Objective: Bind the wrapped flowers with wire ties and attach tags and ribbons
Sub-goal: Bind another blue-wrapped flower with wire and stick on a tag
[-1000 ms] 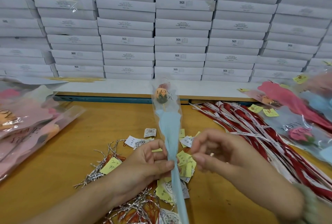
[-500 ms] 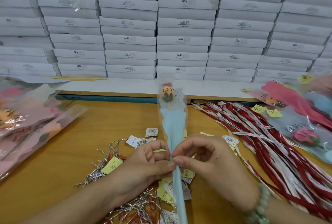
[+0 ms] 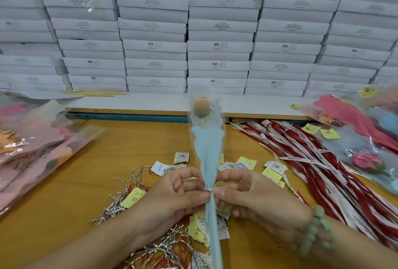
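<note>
well, at the back a wall of flat white boxes [image 3: 219,46] rises in close columns and fills the upper half of the view. a few thin pale sticks [image 3: 94,93] lie on the white ledge at its foot. on the wooden table [image 3: 53,215] a heap of pink bundles [image 3: 38,139] in clear film lies at the left edge. more finished flowers [image 3: 353,122] in pink and blue wrap lie at the far right. beside these a broad spread of red and white ribbons [image 3: 312,161] runs towards the near right. silver wire ties [image 3: 116,202] lie tangled at the near left, partly under the left wrist. small white tags [image 3: 165,169] and yellow notes [image 3: 133,197] are scattered between the ties and the ribbons, some hidden behind the hands.

many boxes read "sgs"; their finer print is too small to read. several tags carry a square code. the script on the ribbons and the handwriting on the notes cannot be made out.

the wrapped flower [image 3: 206,146], a peach bud on a stick in blue paper and clear film, stands upright at the centre, above the table. the left hand [image 3: 176,195] and the right hand [image 3: 254,195], a green bead bracelet [image 3: 316,230] at its wrist, meet at its narrow neck. each pinches it between thumb and forefinger, fingertips almost touching. a thin silver band [image 3: 208,189] shows round the wrap just there. the stem runs down between the wrists and out of view.
</note>
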`<state>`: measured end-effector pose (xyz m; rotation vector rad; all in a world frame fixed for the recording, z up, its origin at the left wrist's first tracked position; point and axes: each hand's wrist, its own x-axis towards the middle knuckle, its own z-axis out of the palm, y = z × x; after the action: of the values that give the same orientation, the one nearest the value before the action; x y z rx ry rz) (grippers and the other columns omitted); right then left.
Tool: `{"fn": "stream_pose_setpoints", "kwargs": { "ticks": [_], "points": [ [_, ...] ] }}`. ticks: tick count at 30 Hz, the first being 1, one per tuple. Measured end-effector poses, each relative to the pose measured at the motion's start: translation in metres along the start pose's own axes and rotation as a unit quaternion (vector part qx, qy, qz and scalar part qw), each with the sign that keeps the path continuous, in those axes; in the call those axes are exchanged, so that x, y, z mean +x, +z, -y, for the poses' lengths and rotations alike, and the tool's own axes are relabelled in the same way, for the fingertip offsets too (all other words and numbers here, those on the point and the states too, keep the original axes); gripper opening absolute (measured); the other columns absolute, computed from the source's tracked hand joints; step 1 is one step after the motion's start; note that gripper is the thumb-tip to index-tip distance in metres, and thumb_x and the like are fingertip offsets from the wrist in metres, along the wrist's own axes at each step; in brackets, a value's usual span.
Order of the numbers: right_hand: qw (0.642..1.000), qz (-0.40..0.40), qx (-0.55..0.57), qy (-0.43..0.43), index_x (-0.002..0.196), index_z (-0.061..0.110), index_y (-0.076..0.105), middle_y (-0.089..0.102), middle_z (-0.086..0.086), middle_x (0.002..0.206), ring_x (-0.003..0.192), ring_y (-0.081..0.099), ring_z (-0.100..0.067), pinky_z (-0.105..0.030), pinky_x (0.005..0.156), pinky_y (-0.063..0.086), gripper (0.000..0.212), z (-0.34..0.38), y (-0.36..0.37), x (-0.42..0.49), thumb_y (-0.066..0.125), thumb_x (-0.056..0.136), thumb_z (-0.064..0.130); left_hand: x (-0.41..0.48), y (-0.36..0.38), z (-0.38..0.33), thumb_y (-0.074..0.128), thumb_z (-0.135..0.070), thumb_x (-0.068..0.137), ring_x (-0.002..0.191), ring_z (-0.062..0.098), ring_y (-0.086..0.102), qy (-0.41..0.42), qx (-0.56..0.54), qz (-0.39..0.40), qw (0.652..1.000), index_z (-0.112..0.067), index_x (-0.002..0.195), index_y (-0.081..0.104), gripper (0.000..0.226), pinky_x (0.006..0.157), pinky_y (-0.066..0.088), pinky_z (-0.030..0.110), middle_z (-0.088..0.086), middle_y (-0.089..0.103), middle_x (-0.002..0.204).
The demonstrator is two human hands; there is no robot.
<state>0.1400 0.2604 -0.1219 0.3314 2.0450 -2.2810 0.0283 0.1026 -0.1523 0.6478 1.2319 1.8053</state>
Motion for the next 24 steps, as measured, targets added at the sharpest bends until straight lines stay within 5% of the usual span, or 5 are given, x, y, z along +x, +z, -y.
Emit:
{"fn": "stream_pose_setpoints", "kwargs": {
  "ticks": [10,18,24],
  "points": [
    [0.999,-0.003,0.021,-0.029,0.122,0.006,0.062,0.062,-0.005,0.081,0.071,0.059,-0.011,-0.021,0.060,0.046,0.051,-0.0035,-0.0021,0.0037,0.073,0.073,0.012,-0.0043,0.0034,-0.0052,0.085,-0.004,0.065,0.078,0.023,0.074,0.031,0.049,-0.021,0.998,-0.012,0.086,0.076,0.024,0.069,0.058,0.026,0.017,0.073,0.088],
    [0.998,-0.017,0.036,-0.038,0.122,0.003,0.059,0.062,-0.005,0.078,0.067,0.062,-0.008,-0.020,0.057,0.046,0.058,-0.0025,-0.0043,0.0062,0.074,0.067,0.014,-0.0078,0.0058,-0.0060,0.076,-0.007,0.072,0.092,0.035,0.072,0.028,0.020,-0.049,0.998,-0.001,0.083,0.073,0.013,0.073,0.059,0.028,0.034,0.068,0.101],
    [0.997,-0.013,0.045,-0.059,0.119,0.002,0.060,0.064,-0.007,0.080,0.072,0.065,-0.010,-0.019,0.059,0.049,0.058,-0.0041,-0.0065,0.0075,0.076,0.066,0.015,-0.0073,0.0093,-0.0037,0.078,-0.013,0.068,0.094,0.032,0.072,0.052,0.029,-0.067,0.996,-0.009,0.081,0.073,0.015,0.074,0.058,0.023,0.029,0.068,0.105]
  ]
}}
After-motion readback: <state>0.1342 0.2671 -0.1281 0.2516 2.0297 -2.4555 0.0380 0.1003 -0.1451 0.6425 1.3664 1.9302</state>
